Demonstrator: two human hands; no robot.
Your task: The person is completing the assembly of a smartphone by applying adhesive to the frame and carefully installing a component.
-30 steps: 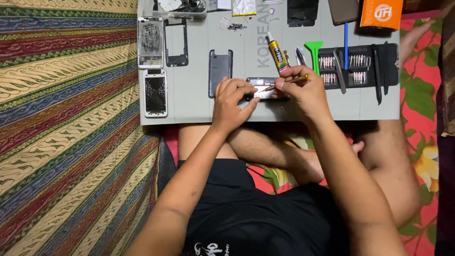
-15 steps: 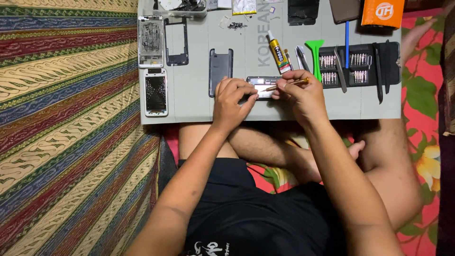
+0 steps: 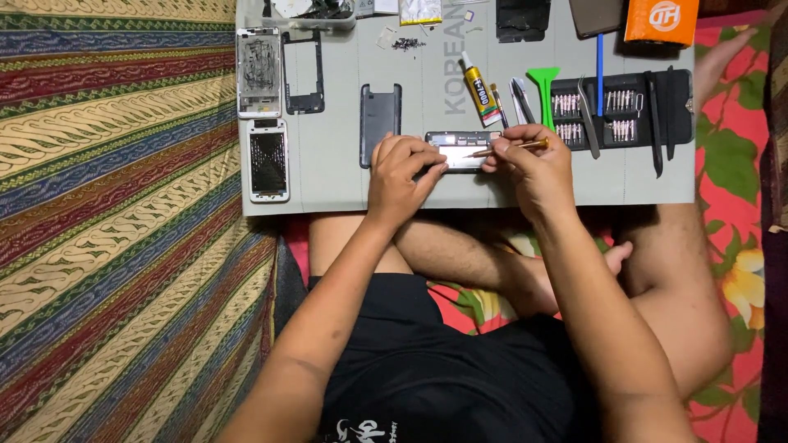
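Hands worked over a grey mat (image 3: 345, 176) laid across the person's lap. The left hand (image 3: 400, 176) had its grip pressed onto the near end of an opened phone (image 3: 461, 148), holding it flat. The right hand (image 3: 529, 164) pinched a thin gold-handled screwdriver (image 3: 509, 148), its tip on the phone. A glue tube (image 3: 478, 89) and a screwdriver bit set (image 3: 611, 107) lay just beyond.

We count two bare hands, left hand (image 3: 404, 174) and right hand (image 3: 532, 168). Far left we see two white-framed phone bodies (image 3: 258, 72) (image 3: 268, 160), then one black rectangular frame (image 3: 303, 72) and one dark grey back cover (image 3: 380, 123). One yellow glue tube (image 3: 478, 86), one green plastic pry tool (image 3: 542, 84), one orange box (image 3: 662, 18).
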